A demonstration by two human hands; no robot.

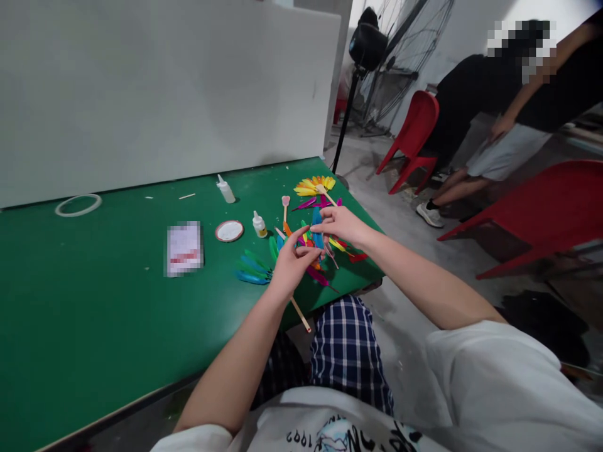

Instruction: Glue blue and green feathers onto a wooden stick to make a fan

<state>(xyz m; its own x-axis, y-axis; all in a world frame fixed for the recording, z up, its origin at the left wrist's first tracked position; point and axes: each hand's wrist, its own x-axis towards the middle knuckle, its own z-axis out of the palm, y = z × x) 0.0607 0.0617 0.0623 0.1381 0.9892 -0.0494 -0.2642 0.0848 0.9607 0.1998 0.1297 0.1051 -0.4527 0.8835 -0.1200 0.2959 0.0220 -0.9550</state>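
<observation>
White shirt (pixel 282 414) on the wearer, short loose sleeves (pixel 494 376); across its front I note black lettering (pixel 355 436) and a pale-blue motif (pixel 333 438). Legwear (pixel 346 333): navy plaid, white lines crossing. Left hand (pixel 293 258) and right hand (pixel 343 225) I log as bare, forearms (pixel 419 276) likewise.

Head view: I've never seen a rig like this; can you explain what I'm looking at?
There is no machine: a person works with two bare hands. The single picture comes from a camera worn on the head, looking forward and down. The right hand pinches a blue feather; the left hand is close beside it, its grip unclear. On the green table are loose feathers, a yellow feather fan, blue-green feathers, two white bottles and a red-rimmed dish.
</observation>
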